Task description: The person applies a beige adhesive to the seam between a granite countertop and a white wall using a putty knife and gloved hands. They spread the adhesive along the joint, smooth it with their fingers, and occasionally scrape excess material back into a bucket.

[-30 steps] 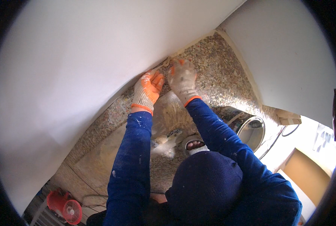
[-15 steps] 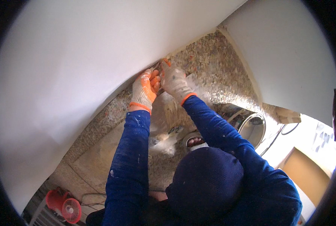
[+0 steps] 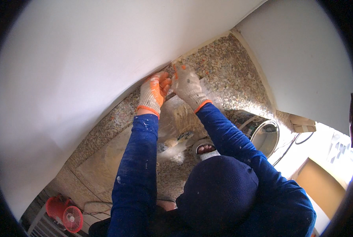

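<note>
- In the head view, the left hand (image 3: 155, 89) is near the top middle of the frame, in a glove with an orange palm. Its fingers are half curled. I cannot tell if it holds anything.
- The right hand (image 3: 187, 83) is just to the right of it, with its back to us. Its fingertips are bent in toward the foot of the big wall (image 3: 85, 59). They may be pinching something small, but the glove hides it, so I cannot tell.
- The thing being worked on looks like the thin tan strip (image 3: 208, 44). It runs along the foot of the big wall, from the right hand's fingertips up to the corner at the top right of middle.
- My guess is that the step now is finger work on this strip, low down where the wall meets the speckled floor (image 3: 224, 65).
- I think the next move calls for small, careful finger work close to the wall, with the left hand near to help. A hard tug might tear the strip.
- A shiny tin (image 3: 265, 136) lies on its side right of the middle, beside the right sleeve (image 3: 232, 132). It is well apart from both hands.
- A red fan (image 3: 71, 217) is at the lower left.
</note>
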A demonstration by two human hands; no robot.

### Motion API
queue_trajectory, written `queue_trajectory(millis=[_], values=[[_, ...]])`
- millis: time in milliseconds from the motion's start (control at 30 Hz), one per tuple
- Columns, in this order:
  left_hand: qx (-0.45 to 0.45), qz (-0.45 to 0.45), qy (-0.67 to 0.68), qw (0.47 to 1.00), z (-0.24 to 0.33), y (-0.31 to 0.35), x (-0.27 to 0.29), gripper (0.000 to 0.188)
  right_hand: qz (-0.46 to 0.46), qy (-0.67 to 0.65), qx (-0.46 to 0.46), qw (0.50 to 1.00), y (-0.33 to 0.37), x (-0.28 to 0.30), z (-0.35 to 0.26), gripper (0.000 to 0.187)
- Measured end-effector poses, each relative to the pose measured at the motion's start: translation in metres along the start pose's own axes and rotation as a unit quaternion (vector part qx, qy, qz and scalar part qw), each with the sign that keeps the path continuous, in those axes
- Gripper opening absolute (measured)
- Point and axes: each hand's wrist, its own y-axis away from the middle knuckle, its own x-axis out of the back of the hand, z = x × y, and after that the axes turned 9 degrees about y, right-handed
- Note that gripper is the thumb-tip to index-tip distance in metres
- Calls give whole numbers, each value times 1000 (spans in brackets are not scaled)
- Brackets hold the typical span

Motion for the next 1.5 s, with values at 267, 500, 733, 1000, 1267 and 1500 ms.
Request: queue_trajectory(millis=[267,500,733,1000,1267,1500], values=[[-1,-1,-59,998,-4,-12,-7,15,54,-42,-9,998,-2,-3,13,40],[-6,-15,-62,998,-4,-13,-6,21,-6,-28,13,1000,13,0,-2,41],[35,-74,-77,994,6,-15,-11,37,52,-26,32,998,21,8,-12,37],[14,-19,-116,993,5,6,-3,45,12,-49,6,999,2,3,-3,40],[-221,-13,-576,787,-2,36,-5,37,69,-10,16,997,9,-1,8,39],[-367,-54,-844,387,-14,38,-21,54,61,-81,-65,993,-4,-7,30,37]])
